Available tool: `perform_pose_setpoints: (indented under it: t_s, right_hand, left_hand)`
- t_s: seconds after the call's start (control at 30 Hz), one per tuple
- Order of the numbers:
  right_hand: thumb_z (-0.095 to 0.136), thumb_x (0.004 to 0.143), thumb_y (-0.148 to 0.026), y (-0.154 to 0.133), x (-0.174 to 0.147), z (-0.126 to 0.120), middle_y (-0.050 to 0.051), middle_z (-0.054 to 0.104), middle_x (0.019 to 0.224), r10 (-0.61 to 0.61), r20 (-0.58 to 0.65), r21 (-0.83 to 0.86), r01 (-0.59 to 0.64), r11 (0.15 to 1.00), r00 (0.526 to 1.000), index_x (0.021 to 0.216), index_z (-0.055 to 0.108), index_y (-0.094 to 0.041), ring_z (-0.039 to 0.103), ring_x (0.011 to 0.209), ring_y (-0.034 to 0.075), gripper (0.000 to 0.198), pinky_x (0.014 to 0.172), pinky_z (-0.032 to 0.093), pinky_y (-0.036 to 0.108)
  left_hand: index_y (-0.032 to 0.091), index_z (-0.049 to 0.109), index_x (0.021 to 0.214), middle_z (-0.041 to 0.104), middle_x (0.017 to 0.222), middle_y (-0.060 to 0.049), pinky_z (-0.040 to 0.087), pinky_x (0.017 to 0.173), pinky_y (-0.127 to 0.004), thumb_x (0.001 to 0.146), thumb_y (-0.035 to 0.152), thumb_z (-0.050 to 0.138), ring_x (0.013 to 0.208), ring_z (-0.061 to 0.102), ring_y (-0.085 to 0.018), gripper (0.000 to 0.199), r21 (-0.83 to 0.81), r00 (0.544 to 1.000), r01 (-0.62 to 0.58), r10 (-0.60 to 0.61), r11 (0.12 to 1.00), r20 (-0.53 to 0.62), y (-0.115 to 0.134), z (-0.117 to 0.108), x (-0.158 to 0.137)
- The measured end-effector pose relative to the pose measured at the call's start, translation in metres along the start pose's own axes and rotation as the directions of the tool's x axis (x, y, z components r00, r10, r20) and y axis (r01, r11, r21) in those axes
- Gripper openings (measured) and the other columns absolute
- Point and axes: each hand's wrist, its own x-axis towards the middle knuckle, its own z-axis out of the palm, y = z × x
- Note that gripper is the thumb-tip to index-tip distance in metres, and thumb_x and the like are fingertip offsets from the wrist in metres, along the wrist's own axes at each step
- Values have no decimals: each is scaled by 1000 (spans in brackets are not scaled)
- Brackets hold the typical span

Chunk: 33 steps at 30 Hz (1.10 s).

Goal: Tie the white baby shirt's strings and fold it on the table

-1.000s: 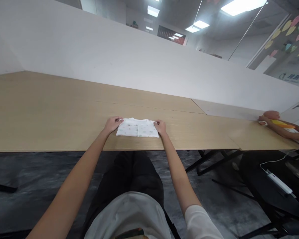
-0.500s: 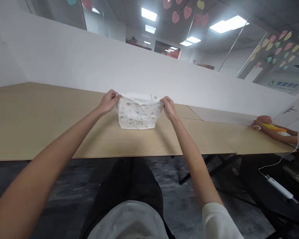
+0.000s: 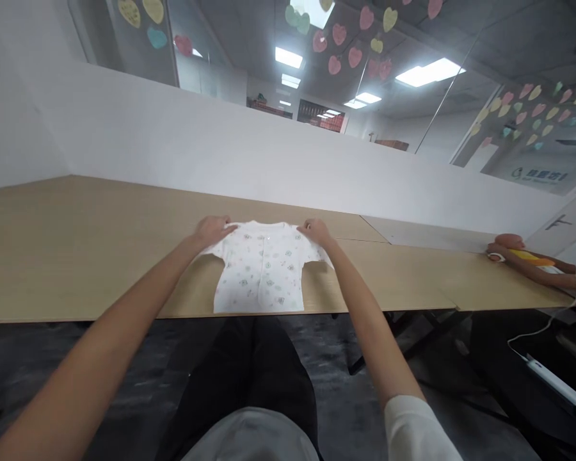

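A small white baby shirt with a scattered print and a front placket lies spread on the wooden table. Its collar points toward the wall, and its hem reaches the table's front edge. My left hand is closed on the fabric at the left shoulder. At the right shoulder, my right hand pinches the cloth. Both short sleeves stick out sideways, the right one partly behind my forearm.
A white wall with glass above it stands behind the table. At the far right, another person's arms rest on the table near a yellow-orange item. A white power strip with a cable lies low at the right.
The shirt was held up bunched, with its lower part hanging over the table. Both hands have come down and nearer, and it now lies flat with sleeves spread.
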Motion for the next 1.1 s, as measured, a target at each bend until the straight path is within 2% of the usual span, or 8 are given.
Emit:
perform_pose_setpoints:
  t_s: [0.17,0.3,0.43,0.6,0.8,0.97,1.03,1.1]
  right_hand:
    - [62,83,-48,14,-8,48,11,71,95,98,229,-187,-55,981,968,90,69,-18,64,93,24,32,86,43,33]
    - [68,79,-32,39,-20,54,9,67,115,145,354,-239,-60,969,924,105,66,-21,58,110,27,29,102,33,47]
    - [65,76,-20,62,-31,50,10,66,116,212,414,-298,-88,950,885,106,67,-22,58,111,28,30,102,32,54]
    - [62,79,-22,80,-41,50,13,62,120,254,406,-396,-82,915,878,103,70,-21,52,116,29,25,101,32,54]
    - [44,91,-23,97,-47,47,19,52,131,245,254,-440,-114,891,936,112,67,-16,44,123,30,32,101,32,50]
    - [37,88,-8,91,-52,53,22,47,136,275,149,-507,-165,846,950,123,59,-11,41,127,31,42,105,26,53]
    - [37,86,-6,68,-51,62,23,49,134,239,134,-467,-152,871,962,124,57,-10,43,125,32,43,104,28,51]
    - [38,88,-9,33,-49,78,23,56,125,150,139,-365,-90,927,979,119,59,-10,50,119,30,37,99,35,43]
  left_hand:
    - [19,62,68,70,84,-14,41,88,-39,69,55,56,94,62,-32,37,0,987,42,-42,999,155,-25,53,-23]
    - [17,62,71,71,85,-14,38,92,-43,66,40,62,95,61,-32,23,92,978,74,-90,993,188,-48,56,-34]
    - [16,59,63,67,68,-12,36,91,-47,63,34,64,93,60,-34,19,140,971,145,-168,979,170,-73,48,-36]
    - [19,59,56,64,60,-10,34,92,-49,58,43,61,95,57,-34,25,176,957,227,-253,958,142,-102,39,-42]
    - [30,64,56,63,64,-10,22,92,-59,58,63,50,102,50,-39,36,5,962,251,-250,968,110,-124,28,-57]
    - [27,67,69,66,79,-11,23,94,-59,60,52,55,108,48,-38,30,-55,961,276,-274,959,40,-94,33,-58]
    - [20,68,76,67,87,-15,32,91,-53,64,44,56,104,52,-38,29,-65,965,263,-262,963,24,-64,45,-54]
    - [17,69,82,68,95,-16,39,87,-44,70,36,53,100,56,-34,28,-115,988,148,-142,982,66,-27,64,-49]
